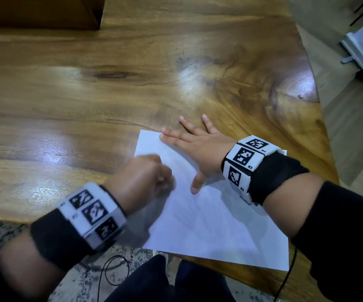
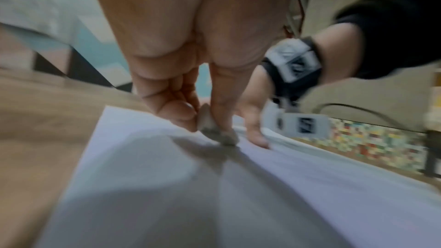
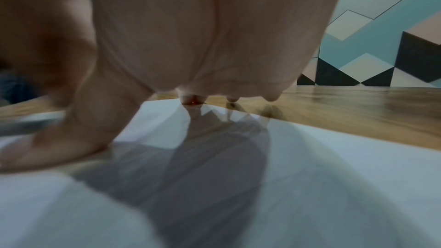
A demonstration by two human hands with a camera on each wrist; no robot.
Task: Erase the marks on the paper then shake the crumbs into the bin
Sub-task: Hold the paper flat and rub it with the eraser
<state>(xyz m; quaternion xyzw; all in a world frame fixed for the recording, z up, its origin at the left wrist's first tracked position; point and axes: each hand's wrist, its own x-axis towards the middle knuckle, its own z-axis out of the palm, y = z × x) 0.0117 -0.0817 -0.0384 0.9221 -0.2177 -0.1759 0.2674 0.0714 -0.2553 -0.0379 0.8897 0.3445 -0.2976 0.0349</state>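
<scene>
The wooden table (image 1: 132,88) spreads out ahead of both hands, glossy and strongly grained, its near edge running under the wrists. On it, beneath both hands, lies the white paper (image 1: 219,225) — flat, 1 sheet, its near corner hanging past the table edge toward the person; faint grey pencil lines show on it below the right palm, too pale to read. The right hand (image 1: 200,149) lies flat with fingers straight and spread, pressing the far part of the sheet, 2 fingertips reaching beyond the paper's far edge onto bare wood and the thumb (image 1: 196,185) angled back toward the left hand. The left hand (image 1: 145,177) sits just beside that thumb, on the sheet's left side, blurred in the head view, fingers curled (the wrist view shows it more clearly) around a small greyish eraser (image 2: 210,125), pinched between thumb and fingertips with its lower end touching the paper. Each wrist carries a black band with white marker tiles — the right wristband (image 1: 248,160) sharp, the left wristband (image 1: 93,212) smeared.
</scene>
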